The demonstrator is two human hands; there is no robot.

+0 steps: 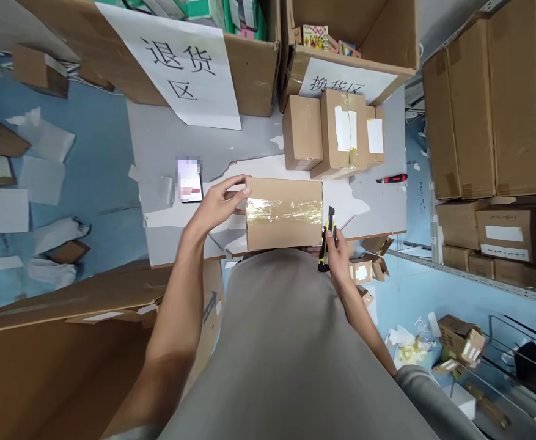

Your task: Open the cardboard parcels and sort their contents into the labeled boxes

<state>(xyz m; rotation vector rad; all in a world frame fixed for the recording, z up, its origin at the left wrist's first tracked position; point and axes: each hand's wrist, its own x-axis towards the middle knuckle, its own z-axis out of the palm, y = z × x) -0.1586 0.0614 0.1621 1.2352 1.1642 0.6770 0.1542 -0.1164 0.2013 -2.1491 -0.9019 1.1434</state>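
A taped cardboard box point(284, 212) lies on the grey table point(167, 146) right in front of me, its top crossed by clear shiny tape. My left hand point(220, 203) grips the box's left edge with curled fingers. My right hand point(337, 252) is closed round a yellow and black utility knife point(327, 237), held upright at the box's right edge with the blade end pointing up. My grey shirt hides the near side of the box.
Three sealed cardboard boxes point(332, 131) stand at the table's back right. A phone point(189, 179) lies left of centre, a red cutter point(392, 179) at the right edge. Large open cartons with paper signs point(189, 67) sit behind. Shelves with boxes point(483, 110) stand right; scraps litter the floor.
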